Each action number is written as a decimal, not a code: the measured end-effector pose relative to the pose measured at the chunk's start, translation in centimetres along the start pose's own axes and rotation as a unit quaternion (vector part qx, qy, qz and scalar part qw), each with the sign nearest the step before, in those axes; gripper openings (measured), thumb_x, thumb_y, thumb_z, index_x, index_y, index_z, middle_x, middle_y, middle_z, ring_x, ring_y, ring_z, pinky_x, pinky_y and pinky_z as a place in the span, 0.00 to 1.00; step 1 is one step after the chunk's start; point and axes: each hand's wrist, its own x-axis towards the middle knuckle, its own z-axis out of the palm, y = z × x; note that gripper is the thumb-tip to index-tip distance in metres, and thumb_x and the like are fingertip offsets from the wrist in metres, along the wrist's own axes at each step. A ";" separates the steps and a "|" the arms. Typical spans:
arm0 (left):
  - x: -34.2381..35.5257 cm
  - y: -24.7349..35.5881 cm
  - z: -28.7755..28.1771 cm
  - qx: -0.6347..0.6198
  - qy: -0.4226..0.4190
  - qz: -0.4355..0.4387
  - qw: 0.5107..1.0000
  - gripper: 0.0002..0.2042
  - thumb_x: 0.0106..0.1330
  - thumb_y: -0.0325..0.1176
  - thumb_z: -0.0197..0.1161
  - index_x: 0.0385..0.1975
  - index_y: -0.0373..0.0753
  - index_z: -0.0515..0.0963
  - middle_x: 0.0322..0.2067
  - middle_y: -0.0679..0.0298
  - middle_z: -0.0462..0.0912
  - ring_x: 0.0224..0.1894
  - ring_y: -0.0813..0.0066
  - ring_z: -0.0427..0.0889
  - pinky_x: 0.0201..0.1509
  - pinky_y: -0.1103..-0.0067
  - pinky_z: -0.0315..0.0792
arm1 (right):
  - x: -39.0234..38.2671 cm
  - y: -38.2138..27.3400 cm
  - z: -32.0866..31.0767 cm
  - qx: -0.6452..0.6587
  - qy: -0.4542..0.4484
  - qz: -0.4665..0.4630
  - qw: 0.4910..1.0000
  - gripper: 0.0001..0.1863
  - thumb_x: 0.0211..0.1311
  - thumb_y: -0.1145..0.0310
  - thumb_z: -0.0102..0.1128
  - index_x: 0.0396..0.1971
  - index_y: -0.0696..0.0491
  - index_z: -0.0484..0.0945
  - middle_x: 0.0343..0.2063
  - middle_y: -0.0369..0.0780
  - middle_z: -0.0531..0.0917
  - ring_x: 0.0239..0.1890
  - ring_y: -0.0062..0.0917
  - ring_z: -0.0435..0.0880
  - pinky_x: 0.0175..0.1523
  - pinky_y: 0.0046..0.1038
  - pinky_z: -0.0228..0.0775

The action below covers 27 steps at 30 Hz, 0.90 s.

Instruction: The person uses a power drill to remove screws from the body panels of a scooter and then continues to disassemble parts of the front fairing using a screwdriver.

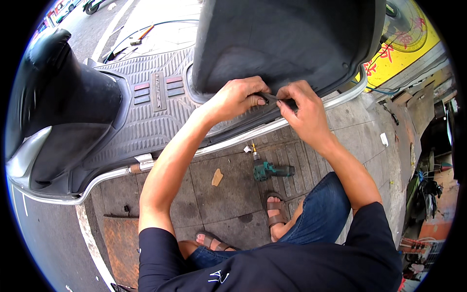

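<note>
A large scooter-like vehicle has a grey ribbed rubber floor mat (168, 124) over its footboard. The mat narrows to a dark strip along the foot of the black seat base (277, 44). There, my left hand (241, 100) pinches the dark rubber edge between thumb and fingers. Just to its right, my right hand (304, 109) pinches the same edge, which is bent up between both hands. My fingers partly hide it. Below the hands, on the paving, lies a green and black cordless drill (272, 170) with a bit fitted.
A silver rail (228, 143) runs along the vehicle's near side. The black front column (87, 92) stands at left. A tan scrap (217, 177) and a rusty plate (120, 248) lie on the ground. A round fan (406, 27) stands at upper right, with clutter at far right.
</note>
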 end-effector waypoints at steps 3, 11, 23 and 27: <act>-0.2 -0.1 0.3 0.012 0.022 0.016 1.000 0.10 0.61 0.27 0.66 0.41 0.31 0.77 0.36 0.55 0.79 0.39 0.54 0.80 0.43 0.67 0.73 | -0.1 0.3 0.3 0.006 0.011 -0.005 1.000 0.06 0.55 0.77 0.64 0.33 0.57 0.78 0.32 0.41 0.81 0.37 0.34 0.81 0.39 0.33 0.73; -0.5 0.3 0.8 0.044 0.062 0.043 0.996 0.08 0.62 0.26 0.64 0.38 0.32 0.77 0.33 0.53 0.78 0.34 0.51 0.79 0.38 0.66 0.72 | -0.1 0.4 0.4 0.002 0.016 -0.015 1.000 0.06 0.53 0.77 0.64 0.31 0.56 0.77 0.31 0.40 0.80 0.36 0.33 0.80 0.37 0.33 0.73; -0.6 0.6 0.4 -0.032 0.017 -0.047 0.998 0.07 0.64 0.23 0.62 0.40 0.32 0.74 0.32 0.61 0.76 0.32 0.72 0.75 0.39 0.77 0.71 | -0.3 0.8 0.1 0.023 0.015 -0.028 0.999 0.07 0.56 0.74 0.65 0.33 0.54 0.76 0.30 0.40 0.79 0.33 0.32 0.80 0.38 0.33 0.73; 0.4 1.1 -0.3 -0.104 -0.050 -0.108 0.987 0.07 0.64 0.22 0.64 0.39 0.33 0.75 0.33 0.66 0.77 0.33 0.80 0.74 0.38 0.80 0.71 | -0.6 1.5 -0.9 0.144 0.012 -0.014 0.989 0.08 0.58 0.72 0.66 0.34 0.56 0.76 0.30 0.39 0.81 0.34 0.26 0.83 0.40 0.29 0.75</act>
